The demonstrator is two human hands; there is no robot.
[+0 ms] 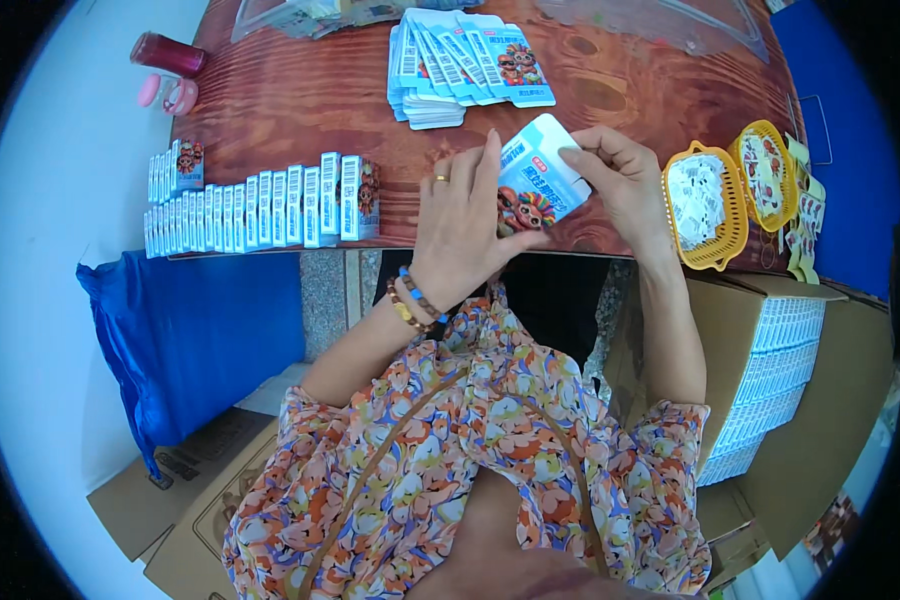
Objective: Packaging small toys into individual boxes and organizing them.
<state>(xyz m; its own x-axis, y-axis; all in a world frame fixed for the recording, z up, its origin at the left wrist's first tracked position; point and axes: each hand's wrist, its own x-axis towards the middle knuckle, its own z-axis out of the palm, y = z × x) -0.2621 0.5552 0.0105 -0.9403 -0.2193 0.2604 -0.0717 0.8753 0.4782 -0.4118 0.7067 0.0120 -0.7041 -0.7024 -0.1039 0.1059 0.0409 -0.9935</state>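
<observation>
A small light-blue carton with a colourful cartoon figure on its front is held tilted over the table's near edge. My right hand pinches it at its upper right side, thumb in front. Against the carton's left edge lies my left hand, its fingers stretched out and its thumb below the carton's lower end. The left fingers look straight rather than wrapped round it. Just beyond both hands, a pile of flat cartons in the same print rests on the wooden table.
Filled cartons stand in a row at the left. Yellow baskets at the right hold small printed packets, beside a packet strip. A red-lidded jar stands far left. Below right, a cardboard box holds stacked cartons.
</observation>
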